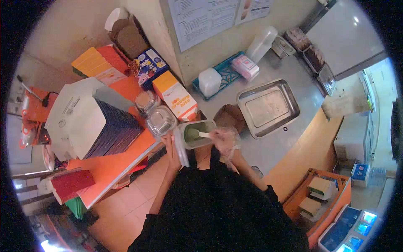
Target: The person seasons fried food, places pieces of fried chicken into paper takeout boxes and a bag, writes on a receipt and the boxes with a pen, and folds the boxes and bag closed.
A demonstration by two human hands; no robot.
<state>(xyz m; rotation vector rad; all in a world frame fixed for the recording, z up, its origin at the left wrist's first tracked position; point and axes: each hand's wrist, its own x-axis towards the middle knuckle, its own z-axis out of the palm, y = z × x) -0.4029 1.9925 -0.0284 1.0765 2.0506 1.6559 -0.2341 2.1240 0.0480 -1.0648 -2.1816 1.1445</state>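
Observation:
A translucent plastic container (210, 125) with a green powder or paste (191, 133) in it is in front of my chest. My left hand (171, 148) grips it from the left side, where a pale lid-like edge (181, 150) stands upright against it. In a clear plastic glove, my right hand (224, 139) pinches the handle of a white spoon (204, 134). The spoon's bowl is down in the green contents. Just beyond my left hand are clear clamshell boxes (161, 120), and behind the container a brown round item (229, 117) is partly covered.
A steel tray (268, 108) lies on the metal counter (280, 148), with a teal basket (226, 69) behind it. On the orange table (100, 178) are stacked flat cardboard boxes (79, 119) and a yellow-and-white carton (174, 95). An orange shelf unit (331, 210) stands at lower right.

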